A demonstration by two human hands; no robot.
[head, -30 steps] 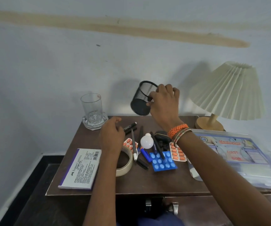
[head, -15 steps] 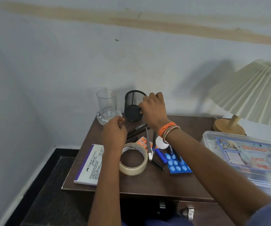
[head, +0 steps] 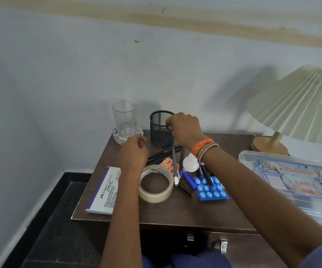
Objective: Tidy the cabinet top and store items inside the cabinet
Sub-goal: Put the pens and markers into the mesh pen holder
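Note:
A black mesh pen cup (head: 160, 130) stands upright at the back of the brown cabinet top (head: 175, 211), and my right hand (head: 185, 128) grips its rim. My left hand (head: 134, 151) hovers beside it with fingers curled, holding nothing that I can see. In front lie several pens (head: 174, 167), a tape roll (head: 156, 185), an orange pill strip (head: 167, 164), a blue pill strip (head: 211, 188), a white bulb (head: 190, 163) and a Faber-Castell stamp pad box (head: 105, 190).
A clear glass (head: 125, 120) stands at the back left corner. A lamp (head: 299, 105) with a wooden base stands at the back right, and a clear first-aid box (head: 295, 182) lies on the right. Cabinet door handles (head: 223, 246) show below the front edge.
My right hand has brought the tilted, raised pen cup down and left, and it now stands upright next to the glass. My left hand has shifted slightly toward the back.

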